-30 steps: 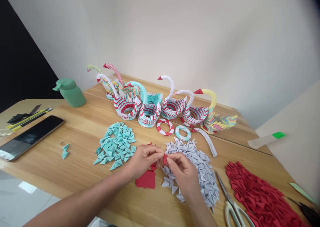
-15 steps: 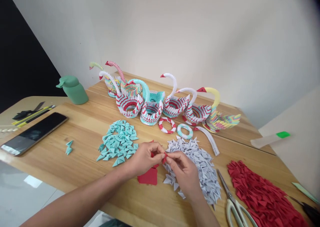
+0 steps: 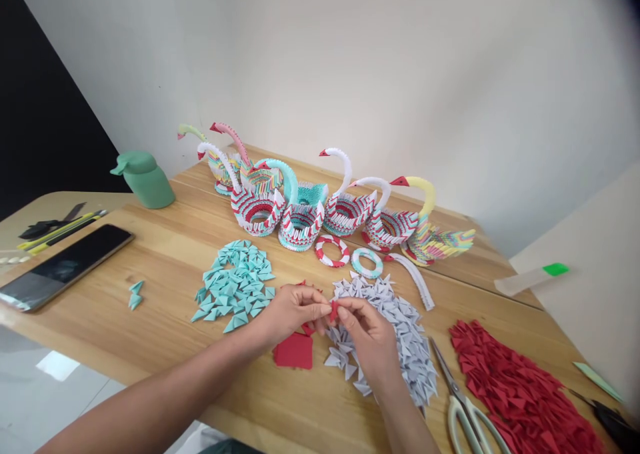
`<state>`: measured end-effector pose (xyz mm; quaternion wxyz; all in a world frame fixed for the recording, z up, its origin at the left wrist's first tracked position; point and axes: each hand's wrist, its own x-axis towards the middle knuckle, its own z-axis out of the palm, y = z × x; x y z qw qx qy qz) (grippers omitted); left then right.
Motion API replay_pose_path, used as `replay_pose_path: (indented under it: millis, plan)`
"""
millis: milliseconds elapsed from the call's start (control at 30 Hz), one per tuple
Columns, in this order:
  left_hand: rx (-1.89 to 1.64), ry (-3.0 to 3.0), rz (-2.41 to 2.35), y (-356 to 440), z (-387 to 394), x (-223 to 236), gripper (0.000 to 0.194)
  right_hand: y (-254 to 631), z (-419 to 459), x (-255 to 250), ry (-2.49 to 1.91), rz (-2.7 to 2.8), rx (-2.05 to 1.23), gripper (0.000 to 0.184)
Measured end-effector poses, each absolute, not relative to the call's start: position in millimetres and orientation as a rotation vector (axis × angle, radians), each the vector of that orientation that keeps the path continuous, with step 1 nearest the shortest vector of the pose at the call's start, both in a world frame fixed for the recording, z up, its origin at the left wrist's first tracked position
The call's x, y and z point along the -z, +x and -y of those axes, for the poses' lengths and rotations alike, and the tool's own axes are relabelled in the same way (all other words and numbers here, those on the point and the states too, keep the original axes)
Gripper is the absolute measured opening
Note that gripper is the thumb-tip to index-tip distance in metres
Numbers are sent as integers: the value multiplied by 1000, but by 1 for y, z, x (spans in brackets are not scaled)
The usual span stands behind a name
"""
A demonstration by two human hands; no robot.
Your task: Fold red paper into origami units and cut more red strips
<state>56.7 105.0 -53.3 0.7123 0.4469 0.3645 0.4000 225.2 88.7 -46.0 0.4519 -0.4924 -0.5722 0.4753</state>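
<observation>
Between my two hands is a small red paper piece (image 3: 334, 310), pinched at the fingertips from both sides. My left hand (image 3: 296, 313) comes in from the left, thumb and finger closed on it. My right hand (image 3: 370, 334) grips its other side over the edge of the white paper triangles (image 3: 407, 347). Below my left hand lies a stack of red paper rectangles (image 3: 294, 352). More red paper bits show partly behind that hand. A heap of teal folded triangles (image 3: 235, 284) lies to its left.
Several folded-paper swans (image 3: 303, 224) stand along the back. Before them lie a red-white ring (image 3: 332, 261), a teal-white ring (image 3: 357, 265) and a white swan neck (image 3: 414, 281). Scissors (image 3: 463, 401) and red triangles (image 3: 520, 387) are at right; a phone (image 3: 65, 264) and green pot (image 3: 147, 182) at left.
The red paper piece has turned slightly between my fingertips and shows more of its face. My hands stay almost in place. The whole view has shifted a little.
</observation>
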Motion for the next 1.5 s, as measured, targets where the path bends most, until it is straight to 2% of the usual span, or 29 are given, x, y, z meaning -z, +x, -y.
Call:
replay_pose_path:
  millis: [200,433,633,800,1000,1133,1267,1367,1500]
  plan:
    - [-867,994,-785,57,-104,52,33,223,-88,45,-1229,1406,-1167,16]
    - [-978,1170,-895,62,-99,51,18,220,-86,45,-1265,1367,-1187,18]
    - [-864,907,-769,59,-102,48,32,219,-86,42,-1271,1398,-1120,17]
    - [-865,921,-788,59,-103,49,35,219,-85,42,-1292,1419,-1106,18]
    - [-947,1079,-892,60,-104,60,19,221,-84,44,-1361,1570,-939,17]
    - [-936,1396,-1022,56,-100,56,10,221,-84,42,-1353,1646,-855,14]
    - [-958,1635,-1123,54,-98,50,11,222,-84,41,-1361,1650,-840,13]
    - [-961,1393,-985,56,-99,52,14,222,-85,41,-1359,1616,-856,14]
    - [-940,1102,-813,58,-102,58,27,221,-85,40,-1352,1557,-912,18]
